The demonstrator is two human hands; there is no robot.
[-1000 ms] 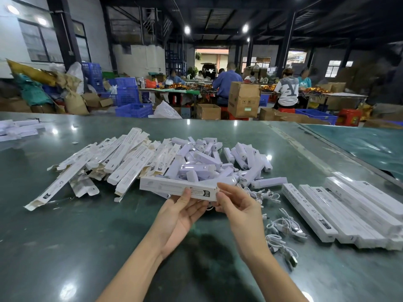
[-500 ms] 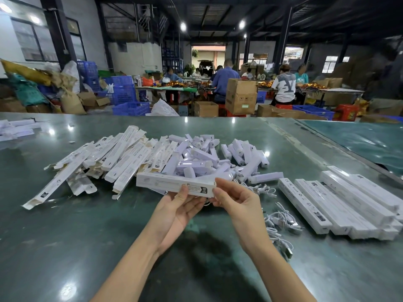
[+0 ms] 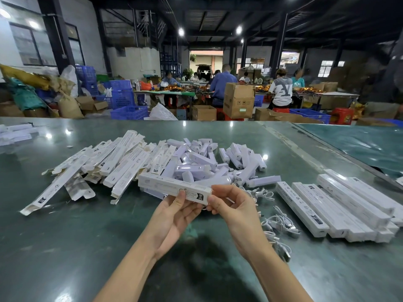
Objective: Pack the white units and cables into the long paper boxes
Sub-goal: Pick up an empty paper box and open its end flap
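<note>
A long white paper box [image 3: 168,185] is held level above the green table [image 3: 65,247]. My left hand [image 3: 174,214] grips it from below near its right end, thumb on the front face. My right hand [image 3: 233,205] pinches that right end with curled fingers. Behind the box lies a heap of white units [image 3: 209,162]. Flat empty boxes [image 3: 113,162] are piled to the left. Coiled white cables [image 3: 277,223] lie to the right of my right hand.
Several closed long boxes [image 3: 340,205] lie side by side at the right. More white boxes [image 3: 15,134] sit at the far left edge. A second green table [image 3: 359,144] adjoins at the right. Beyond, people work among cardboard cartons [image 3: 238,102] and blue crates [image 3: 128,112].
Both hands keep the same box at about the same spot. The right hand's fingers have curled more tightly round the box's right end.
</note>
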